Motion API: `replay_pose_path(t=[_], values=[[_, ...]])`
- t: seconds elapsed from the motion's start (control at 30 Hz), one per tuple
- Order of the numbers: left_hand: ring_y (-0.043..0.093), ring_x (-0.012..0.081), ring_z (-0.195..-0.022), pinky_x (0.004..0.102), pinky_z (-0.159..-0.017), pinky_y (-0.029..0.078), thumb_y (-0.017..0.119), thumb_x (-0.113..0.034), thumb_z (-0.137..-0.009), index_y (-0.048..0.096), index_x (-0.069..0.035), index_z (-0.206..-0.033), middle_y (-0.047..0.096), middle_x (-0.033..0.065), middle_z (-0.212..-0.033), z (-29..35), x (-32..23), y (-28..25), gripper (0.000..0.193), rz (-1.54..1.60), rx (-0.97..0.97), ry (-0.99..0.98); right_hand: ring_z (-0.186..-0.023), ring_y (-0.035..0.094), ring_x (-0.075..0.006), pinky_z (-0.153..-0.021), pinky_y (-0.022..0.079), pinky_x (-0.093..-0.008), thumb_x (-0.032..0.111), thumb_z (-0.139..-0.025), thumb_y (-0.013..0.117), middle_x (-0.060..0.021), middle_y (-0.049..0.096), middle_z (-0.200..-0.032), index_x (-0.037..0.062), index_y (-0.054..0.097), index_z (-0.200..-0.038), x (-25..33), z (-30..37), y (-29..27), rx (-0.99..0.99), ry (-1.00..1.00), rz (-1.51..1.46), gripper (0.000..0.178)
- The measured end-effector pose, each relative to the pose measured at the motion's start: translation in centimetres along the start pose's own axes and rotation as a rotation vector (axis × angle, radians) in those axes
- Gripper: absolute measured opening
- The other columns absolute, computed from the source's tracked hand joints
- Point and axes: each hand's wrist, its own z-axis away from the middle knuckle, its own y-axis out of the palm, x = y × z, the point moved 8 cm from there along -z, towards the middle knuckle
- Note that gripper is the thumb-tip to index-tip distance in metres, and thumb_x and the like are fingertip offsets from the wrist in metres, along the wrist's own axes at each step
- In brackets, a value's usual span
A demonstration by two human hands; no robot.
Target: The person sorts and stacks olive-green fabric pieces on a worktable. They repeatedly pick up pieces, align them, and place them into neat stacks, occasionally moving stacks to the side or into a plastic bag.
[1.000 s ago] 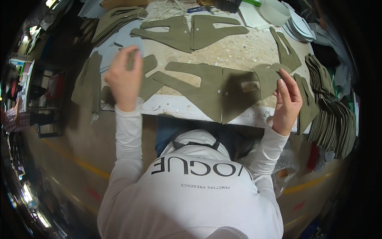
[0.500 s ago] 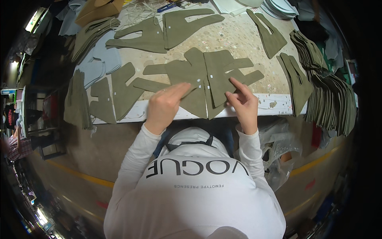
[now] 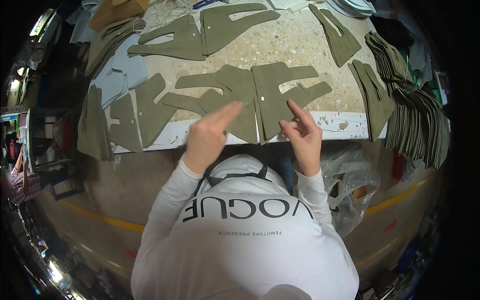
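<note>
Two olive-green cut fabric pieces lie side by side before me with their straight edges close together. On the left piece (image 3: 239, 82) rests my left hand (image 3: 209, 135), its fingers stretched out flat and nothing held. More olive layers show under it, out of line with the top one. Over the lower outer edge of the right piece (image 3: 270, 87) is my right hand (image 3: 302, 131), forefinger extended and thumb apart, touching or just above the fabric. A small white sticker (image 3: 262, 99) sits on the right piece. The left hand's fingertips cover part of the left piece.
Further olive pieces (image 3: 172, 37) lie at the back, with others (image 3: 150, 112) at left. Thick olive stacks (image 3: 417, 125) hang over the table's right end. Grey-blue pieces (image 3: 112, 80), a cardboard box (image 3: 117, 12) and blue-handled snips (image 3: 204, 4) are farther off. A plastic bag (image 3: 350, 195) hangs below the edge.
The top left piece has turned and now sits squarer beside the right one. My left hand stays on it, fingers still flat. My right hand has barely moved. The whole view has shifted slightly.
</note>
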Motion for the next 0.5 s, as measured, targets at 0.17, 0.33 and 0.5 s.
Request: replay_pose_path(t=[0.17, 0.33, 0.5], values=[[0.070, 0.0188, -0.072, 0.0318, -0.063, 0.054, 0.063, 0.003, -0.081, 0.071, -0.008, -0.109, 0.072, 0.0123, -0.093, -1.8, 2.8, -7.7, 0.031, -0.078, -0.305, -0.301, -0.072, 0.061, -0.0061, -0.062, 0.050, -0.0187, -0.010, -0.081, 0.067, -0.0049, 0.053, -0.101, -0.0044, 0.056, -0.130, 0.3, 0.5, 0.2, 0.014, -0.045, 0.074, 0.050], [0.066, 0.0116, -0.061, 0.0244, -0.054, 0.051, 0.069, 0.001, -0.078, 0.073, -0.008, -0.104, 0.074, 0.0071, -0.086, -3.7, 2.0, -12.2, 0.027, -0.011, -0.674, -0.107, -0.068, 0.057, -0.0056, -0.062, 0.050, -0.0190, -0.008, -0.079, 0.070, -0.0033, 0.052, -0.094, -0.0004, 0.059, -0.129, 1.1, 1.1, 0.5, -0.045, -0.137, 0.245, 0.052], [0.070, 0.0237, -0.094, 0.0301, -0.073, 0.056, 0.067, 0.001, -0.070, 0.069, -0.011, -0.114, 0.070, 0.0089, -0.112, -2.2, -0.6, -5.1, 0.046, -0.132, -0.272, 0.125, -0.066, 0.057, -0.0064, -0.061, 0.051, -0.0208, -0.006, -0.078, 0.072, -0.0034, 0.052, -0.086, 0.0004, 0.061, -0.128, 1.5, 1.3, 0.8, -0.027, -0.153, 0.351, 0.051]])
